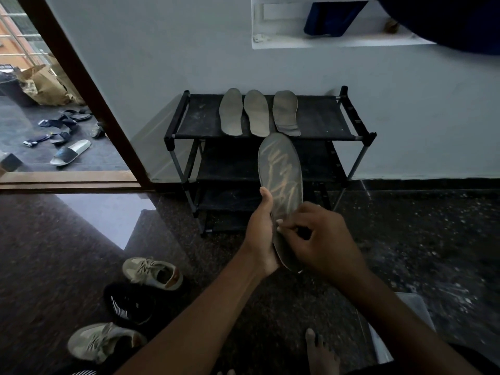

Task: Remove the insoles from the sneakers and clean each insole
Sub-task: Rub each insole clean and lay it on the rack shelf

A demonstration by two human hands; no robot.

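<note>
Dark floor (81, 239), rack (319, 117) at centre w/ 3 insoles (256, 112) on top; 4th insole (281, 169) mid-frame, left hand (261, 234) clasping its edge, right hand (322, 236) curled on its lower face, pinch unclear, so should rub heel-to-toe, back supported.

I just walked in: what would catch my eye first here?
The dusty insole held up at the centre: the left hand grips its edge, the right hand pinches its lower part. Behind it, three more insoles lie side by side on the top shelf of the black rack. On the floor, lower left, sit sneakers.
</note>
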